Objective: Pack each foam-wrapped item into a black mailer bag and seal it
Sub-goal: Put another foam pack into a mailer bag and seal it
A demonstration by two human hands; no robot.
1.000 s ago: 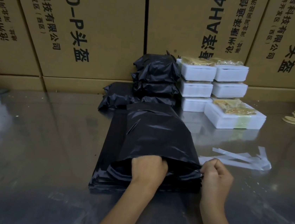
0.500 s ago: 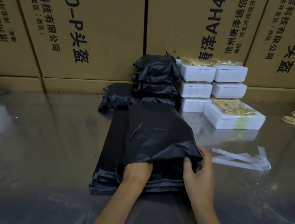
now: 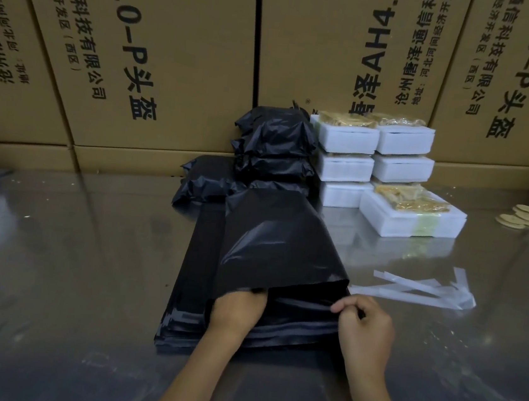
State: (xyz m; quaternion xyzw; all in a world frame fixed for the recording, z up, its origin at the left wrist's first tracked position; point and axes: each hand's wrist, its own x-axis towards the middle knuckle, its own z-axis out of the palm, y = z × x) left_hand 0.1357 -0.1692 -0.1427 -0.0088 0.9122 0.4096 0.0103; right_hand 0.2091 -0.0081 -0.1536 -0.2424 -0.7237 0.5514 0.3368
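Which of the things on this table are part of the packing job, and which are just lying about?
Part of the job:
open black mailer bag
stack of flat bags under it
left hand in its mouth
right hand pinching its edge
white foam boxes
packed black bags

Lying about:
peeled white strips
round tan discs
cardboard cartons

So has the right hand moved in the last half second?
Yes. The right hand has dropped from the side of the raised black mailer bag toward the person, now pinching the lower lip of its mouth, farther from the white strips.
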